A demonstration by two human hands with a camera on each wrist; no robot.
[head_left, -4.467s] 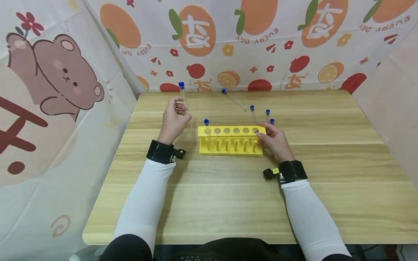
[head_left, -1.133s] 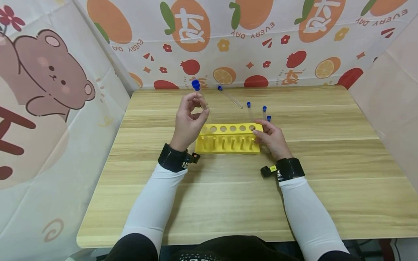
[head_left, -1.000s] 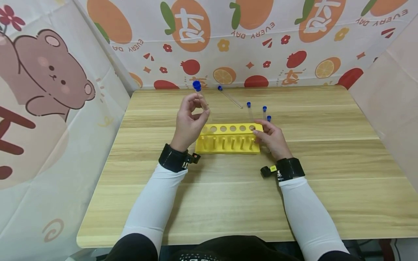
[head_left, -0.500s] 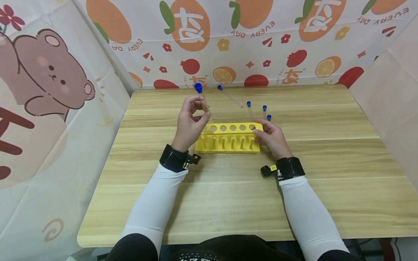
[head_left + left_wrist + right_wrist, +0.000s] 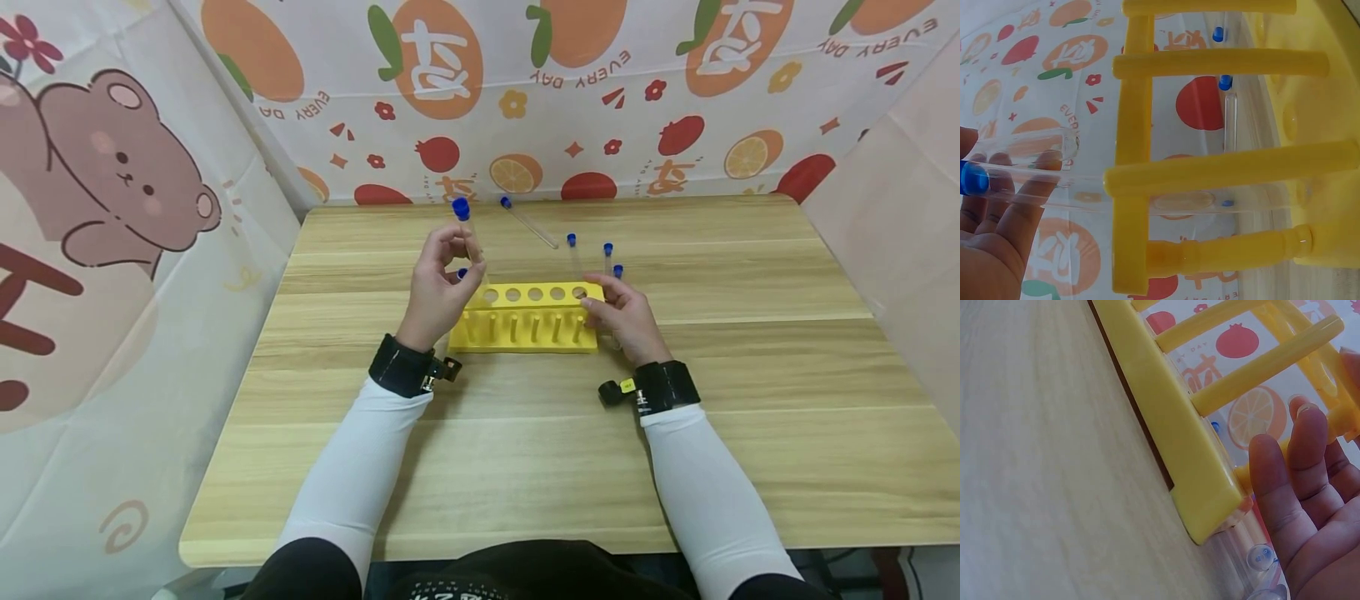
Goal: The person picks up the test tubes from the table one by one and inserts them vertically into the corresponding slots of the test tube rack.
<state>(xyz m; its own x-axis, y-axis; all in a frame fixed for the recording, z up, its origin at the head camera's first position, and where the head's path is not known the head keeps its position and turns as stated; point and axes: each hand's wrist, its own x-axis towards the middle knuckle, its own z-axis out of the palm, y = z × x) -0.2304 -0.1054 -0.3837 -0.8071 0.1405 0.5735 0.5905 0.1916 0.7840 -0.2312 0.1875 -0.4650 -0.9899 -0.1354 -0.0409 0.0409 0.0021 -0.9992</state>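
Observation:
My left hand [image 5: 435,292] pinches a clear test tube with a blue cap [image 5: 461,208] above the left end of the yellow test tube rack [image 5: 525,342]. In the left wrist view the held tube's rounded bottom [image 5: 1071,144] stops short of the rack's top bar [image 5: 1132,119]. Another blue-capped tube [image 5: 974,178] stands in the rack's left end hole, partly hidden in the head view behind my left fingers. My right hand [image 5: 633,321] holds the rack's right end, fingers around its end post and top plate.
One capped tube [image 5: 532,225] lies behind the rack on the wooden table [image 5: 525,467]. Several more blue-capped tubes [image 5: 572,242] lie behind the rack's right end, partly hidden by it and my right hand. A printed cloth [image 5: 585,125] hangs along the table's back edge.
From left of the rack, my left hand has brought the tube over its left end, then lowered it slightly rightward in the last second. The right hand stays on the rack.

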